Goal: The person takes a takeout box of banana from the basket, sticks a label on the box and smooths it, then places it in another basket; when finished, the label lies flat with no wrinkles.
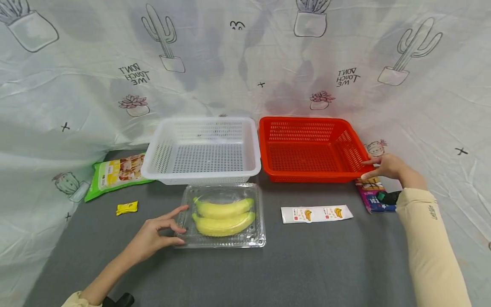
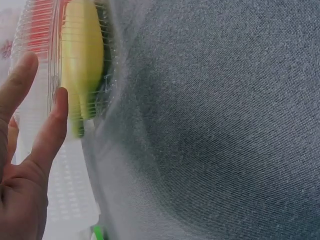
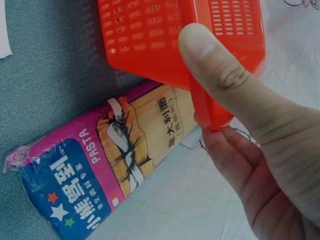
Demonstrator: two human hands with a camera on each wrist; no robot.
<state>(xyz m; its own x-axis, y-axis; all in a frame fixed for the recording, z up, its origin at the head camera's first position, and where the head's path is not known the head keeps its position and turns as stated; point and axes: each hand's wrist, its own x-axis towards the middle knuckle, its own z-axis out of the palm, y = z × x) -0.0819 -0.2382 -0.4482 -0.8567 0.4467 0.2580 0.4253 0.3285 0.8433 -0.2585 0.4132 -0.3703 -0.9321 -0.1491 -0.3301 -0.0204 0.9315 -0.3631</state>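
Note:
In the head view my left hand [image 1: 155,234] lies at the left side of a clear plastic clamshell box [image 1: 222,243]. Its fingers are spread and fairly straight, and the fingertips [image 2: 60,97] meet or nearly meet the box wall. Two yellow bananas [image 1: 224,217] show through the lid. Over on the right, my right hand [image 1: 391,167] pinches the rim of the red plastic basket [image 1: 310,176] at its near right corner, thumb [image 3: 200,45] on top and fingers below. A pasta packet [image 3: 125,145] lies beneath that corner, partly covered.
A white basket [image 1: 203,177] stands left of the red one. Farther left are a green snack bag [image 1: 119,172] and a small yellow packet [image 1: 127,208]. A white strip with banana pictures [image 1: 316,214] lies before the red basket. Patterned cloth [image 1: 230,64] hangs behind.

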